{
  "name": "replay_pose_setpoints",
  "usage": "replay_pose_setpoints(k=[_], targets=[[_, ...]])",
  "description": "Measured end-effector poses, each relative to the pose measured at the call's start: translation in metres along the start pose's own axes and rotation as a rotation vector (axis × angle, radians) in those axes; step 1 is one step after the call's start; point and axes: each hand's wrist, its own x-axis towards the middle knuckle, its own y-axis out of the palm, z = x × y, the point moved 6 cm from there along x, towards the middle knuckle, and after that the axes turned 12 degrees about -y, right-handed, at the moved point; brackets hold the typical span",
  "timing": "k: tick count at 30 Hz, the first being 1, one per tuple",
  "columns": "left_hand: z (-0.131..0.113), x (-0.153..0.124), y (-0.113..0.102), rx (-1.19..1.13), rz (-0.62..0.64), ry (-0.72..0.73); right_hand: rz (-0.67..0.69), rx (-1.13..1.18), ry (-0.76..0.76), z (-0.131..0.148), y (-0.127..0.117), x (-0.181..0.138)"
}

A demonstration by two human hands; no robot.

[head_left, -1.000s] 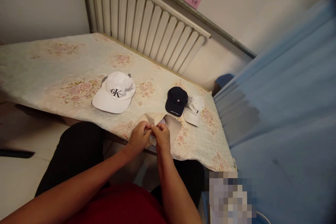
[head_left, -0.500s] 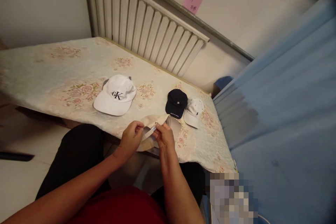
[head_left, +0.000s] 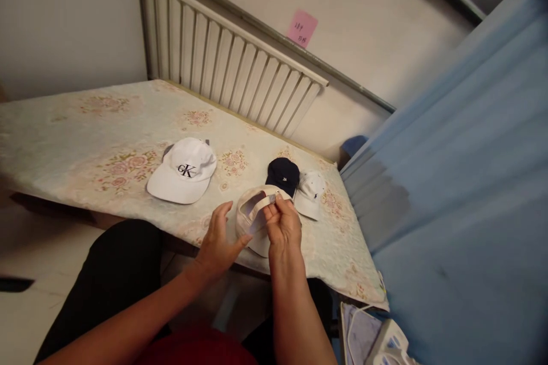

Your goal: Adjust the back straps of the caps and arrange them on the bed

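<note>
A beige cap (head_left: 252, 215) stands tilted at the near edge of the table, its inside and back strap turned toward me. My right hand (head_left: 283, 228) pinches the strap at the cap's top rim. My left hand (head_left: 219, 238) has its fingers spread, and its fingertips touch the cap's lower left side. Behind the beige cap lie a navy cap (head_left: 282, 175) and a small white cap (head_left: 309, 193), side by side. A larger white cap with dark letters (head_left: 183, 169) lies to the left.
The table carries a pale floral cloth (head_left: 85, 137). A white radiator (head_left: 231, 77) runs along the wall behind it, with a pink note (head_left: 302, 28) above. A blue curtain (head_left: 462, 182) hangs close on the right. A white device (head_left: 385, 342) sits low right.
The beige cap has been lifted and turned upright on the table edge. My left hand let go of the strap and opened against the cap's side. The view tilted downward.
</note>
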Motion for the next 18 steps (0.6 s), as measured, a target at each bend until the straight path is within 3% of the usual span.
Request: replay_pose_setpoints(k=[10, 18], targets=[[-0.011, 0.012, 0.027, 0.195, -0.019, 0.025, -0.053, 0.135, -0.026, 0.015, 0.004, -0.019], [-0.006, 0.024, 0.032, 0.108, -0.005, 0.006, -0.062, 0.241, 0.039, 0.021, 0.006, -0.027]])
